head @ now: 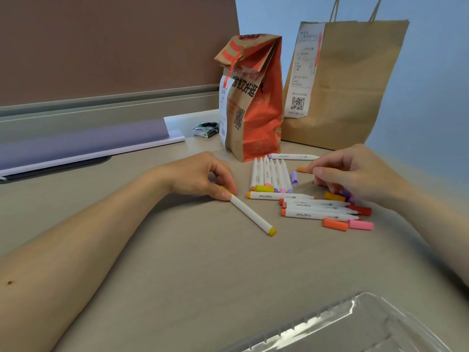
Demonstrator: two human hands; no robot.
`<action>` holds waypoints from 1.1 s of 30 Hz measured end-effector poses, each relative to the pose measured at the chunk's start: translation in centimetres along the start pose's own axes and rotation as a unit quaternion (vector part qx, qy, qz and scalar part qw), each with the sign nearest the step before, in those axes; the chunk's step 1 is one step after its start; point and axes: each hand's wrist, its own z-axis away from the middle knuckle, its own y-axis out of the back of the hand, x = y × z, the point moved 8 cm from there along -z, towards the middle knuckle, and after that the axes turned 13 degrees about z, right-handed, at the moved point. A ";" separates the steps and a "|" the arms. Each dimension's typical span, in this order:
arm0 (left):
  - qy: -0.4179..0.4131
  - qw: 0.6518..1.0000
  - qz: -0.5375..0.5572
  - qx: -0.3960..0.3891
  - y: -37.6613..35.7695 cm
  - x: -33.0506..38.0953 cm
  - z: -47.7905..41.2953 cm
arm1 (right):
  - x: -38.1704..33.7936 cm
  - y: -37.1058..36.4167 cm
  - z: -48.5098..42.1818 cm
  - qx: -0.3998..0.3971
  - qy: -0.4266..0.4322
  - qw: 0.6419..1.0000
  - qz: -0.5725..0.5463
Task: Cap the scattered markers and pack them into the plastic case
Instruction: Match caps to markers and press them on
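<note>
Possibly a wrong-colour cap is being picked: loose caps (pixel 334 196) are being crowded under the right hand (pixel 355 174), whose curled fingers (pixel 327 171) are hovering, grasp not tellable. One marker (pixel 251 214) is being pinched at one end by left hand (pixel 203 176) fingertips (pixel 225 195); white barrel, yellow ends, slanting away from them. Clear case (pixel 355 326) is being seen well apart from all fingers.

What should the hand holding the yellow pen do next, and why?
Probably lift the yellow marker and carry it toward the plastic case. The left hand pinches its far end, and yellow shows at both ends, so it looks capped, though fingers hide part. The right hand is over by the loose caps.
</note>
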 end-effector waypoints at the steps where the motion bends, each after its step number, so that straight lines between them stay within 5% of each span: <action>1: -0.001 1.000 0.001 0.009 0.2 0.0 0.0 | 0.0 0.0 0.0 0.000 0.002 1.000 0.004; 8: -0.050 0.984 0.029 0.171 2.2 1.5 -0.1 | 0.0 0.2 -0.2 -0.007 0.020 0.998 0.052; 16: -0.092 0.986 -0.039 0.131 -0.3 4.4 -0.9 | 0.1 0.4 -0.4 -0.026 0.036 0.993 0.112; 22: -0.074 0.947 -0.304 0.073 -4.7 6.0 -1.7 | 2.4 1.7 -1.0 -0.033 -0.021 0.989 0.146; 29: -0.050 0.943 -0.317 0.092 -4.2 5.2 -1.8 | 3.3 2.1 -0.8 -0.078 -0.021 0.982 0.172; 33: -0.052 0.965 -0.225 0.123 -3.2 4.9 -1.9 | 3.3 1.6 -0.8 -0.099 -0.011 0.976 0.192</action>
